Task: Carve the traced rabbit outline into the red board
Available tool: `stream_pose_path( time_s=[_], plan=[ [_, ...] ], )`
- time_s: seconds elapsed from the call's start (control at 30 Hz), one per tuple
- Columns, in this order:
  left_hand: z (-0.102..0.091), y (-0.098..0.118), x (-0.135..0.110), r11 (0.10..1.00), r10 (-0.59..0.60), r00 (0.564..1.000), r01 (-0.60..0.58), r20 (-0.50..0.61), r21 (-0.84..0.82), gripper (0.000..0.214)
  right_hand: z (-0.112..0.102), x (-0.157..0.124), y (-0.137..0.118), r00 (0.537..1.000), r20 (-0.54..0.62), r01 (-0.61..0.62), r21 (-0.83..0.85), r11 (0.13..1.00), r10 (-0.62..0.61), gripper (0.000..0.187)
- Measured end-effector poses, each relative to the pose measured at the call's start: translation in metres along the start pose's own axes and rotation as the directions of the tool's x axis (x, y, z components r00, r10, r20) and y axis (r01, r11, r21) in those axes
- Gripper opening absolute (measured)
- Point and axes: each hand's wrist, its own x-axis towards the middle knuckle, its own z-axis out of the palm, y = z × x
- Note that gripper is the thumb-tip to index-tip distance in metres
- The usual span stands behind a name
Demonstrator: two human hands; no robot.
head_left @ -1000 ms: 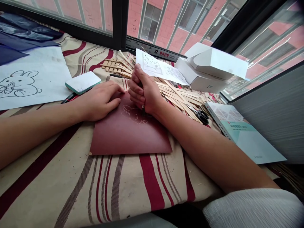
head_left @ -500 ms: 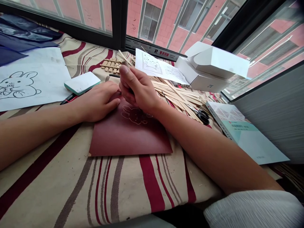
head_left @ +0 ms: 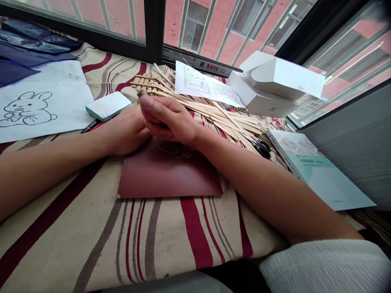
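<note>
A dark red board (head_left: pixel 165 179) lies on the striped cloth, with a faint scratched rabbit outline (head_left: pixel 179 149) near its top edge. My left hand (head_left: pixel 125 130) rests flat on the board's upper left corner, its fingertips hidden under my right hand. My right hand (head_left: pixel 169 120) is lifted off the board and turned on its side above the left fingers. It is closed round a thin tool, whose grey end (head_left: pixel 141 93) pokes out beside the thumb.
A white sheet with a rabbit drawing (head_left: pixel 27 108), a white-and-teal block (head_left: pixel 107 106) and a pen (head_left: pixel 88 127) lie to the left. Behind the hands are several wooden strips (head_left: pixel 220 116), scissors (head_left: pixel 262 148), a printed paper (head_left: pixel 204 85), a white box (head_left: pixel 275 89) and a book (head_left: pixel 317 171).
My right hand lifted the tool's tip off the rabbit outline and swung left, tilting onto its side over the left fingers. The left hand stayed on the board.
</note>
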Motion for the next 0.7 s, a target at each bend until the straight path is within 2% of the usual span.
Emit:
stream_pose_path(
  time_s=[0.1, 0.17, 0.23, 0.27, 0.33, 0.43, 0.53, 0.6, 0.7],
  plan=[
    [-0.0018, 0.0007, 0.0005, 0.997, -0.062, 0.998, 0.060, 0.031, 0.042, 0.047, -0.0004, -0.0013, -0.0017, 0.982, -0.187, 0.011, -0.118, 0.993, -0.033, 0.046],
    [-0.0014, -0.0017, 0.0001, 0.994, -0.104, 0.994, 0.102, 0.042, 0.050, 0.047, -0.0004, -0.0010, -0.0008, 0.921, -0.384, -0.009, -0.188, 0.982, -0.066, 0.045],
    [-0.0007, -0.0046, -0.0004, 0.991, -0.130, 0.990, 0.128, 0.046, 0.042, 0.048, -0.0005, -0.0001, 0.0005, 0.863, -0.500, -0.043, -0.217, 0.975, -0.073, 0.045],
    [-0.0005, -0.0055, -0.0006, 0.990, -0.134, 0.990, 0.133, 0.045, 0.036, 0.048, -0.0005, 0.0002, 0.0007, 0.863, -0.502, -0.053, -0.209, 0.977, -0.060, 0.044],
    [-0.0011, -0.0054, -0.0005, 0.994, -0.111, 0.993, 0.109, 0.048, 0.032, 0.047, -0.0002, -0.0003, -0.0003, 0.910, -0.414, -0.057, -0.136, 0.989, -0.004, 0.045],
    [-0.0031, -0.0013, 0.0005, 0.998, -0.063, 0.996, 0.062, 0.055, 0.020, 0.048, -0.0003, -0.0026, -0.0042, 0.980, -0.185, -0.062, 0.033, 0.998, 0.067, 0.047],
    [-0.0038, 0.0026, 0.0013, 0.998, -0.060, 0.997, 0.060, 0.042, -0.007, 0.054, -0.0010, -0.0040, -0.0065, 0.998, 0.000, -0.064, 0.101, 0.993, 0.064, 0.051],
    [-0.0031, 0.0030, 0.0012, 0.999, -0.054, 0.998, 0.054, 0.041, 0.003, 0.055, -0.0003, -0.0038, -0.0063, 0.999, 0.004, -0.049, 0.070, 0.996, 0.049, 0.051],
    [-0.0013, 0.0007, 0.0004, 0.997, -0.065, 0.997, 0.063, 0.047, 0.049, 0.053, 0.0025, -0.0026, -0.0038, 0.994, -0.110, -0.010, -0.098, 0.995, -0.001, 0.047]
  ],
)
